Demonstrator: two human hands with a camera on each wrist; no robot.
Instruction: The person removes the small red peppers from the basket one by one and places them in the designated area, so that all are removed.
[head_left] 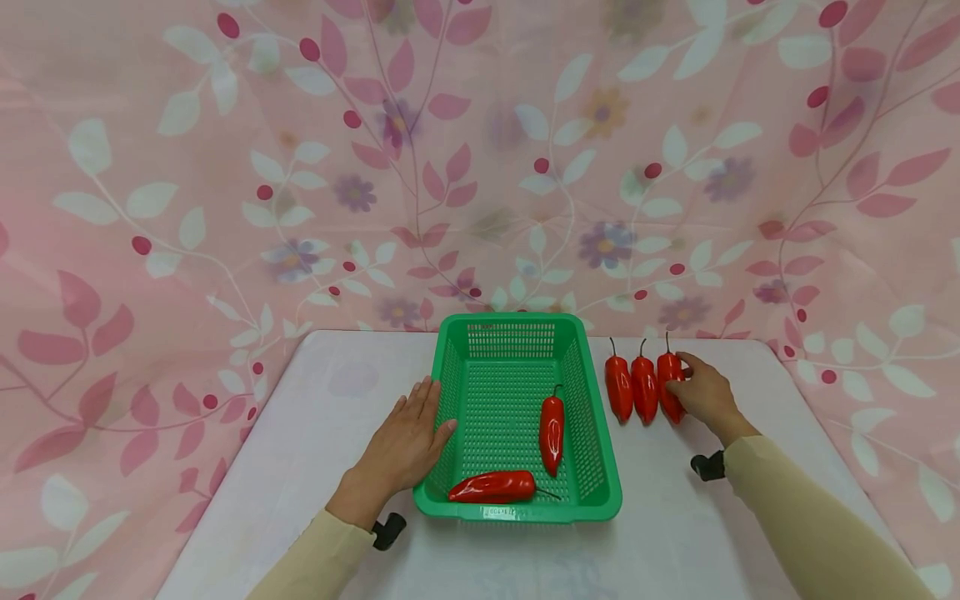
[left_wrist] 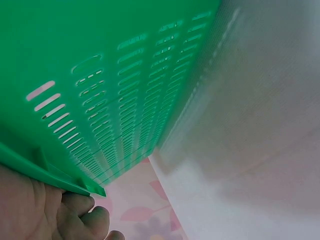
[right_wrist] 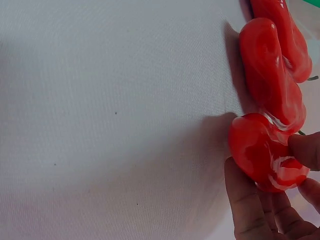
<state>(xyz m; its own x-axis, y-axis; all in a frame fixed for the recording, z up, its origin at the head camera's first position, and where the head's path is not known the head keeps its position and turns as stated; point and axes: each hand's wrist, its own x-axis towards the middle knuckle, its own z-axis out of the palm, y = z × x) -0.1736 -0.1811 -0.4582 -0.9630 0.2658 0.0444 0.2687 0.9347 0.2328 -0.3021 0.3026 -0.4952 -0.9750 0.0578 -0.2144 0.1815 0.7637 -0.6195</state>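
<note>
My left hand (head_left: 405, 437) rests on the left rim of a green plastic basket (head_left: 517, 512), fingers extended; in the left wrist view its palm lies against that rim. Two red chili peppers lie inside: one lengthwise (head_left: 552, 433) at the right wall, another crosswise (head_left: 495, 487) along the near wall. Right of the basket, three more stand in a row with stems pointing away. My right hand (head_left: 707, 394) grips the rightmost chili pepper (head_left: 670, 387), thumb on one side and fingers on the other, as the right wrist view shows (right_wrist: 257, 150).
Beside the gripped one lie the middle chili pepper (head_left: 643, 390) and the leftmost chili pepper (head_left: 618, 388), close to the basket's right wall. A white cloth covers the table (head_left: 315, 417). A pink floral curtain (head_left: 480, 167) hangs behind the table's far edge.
</note>
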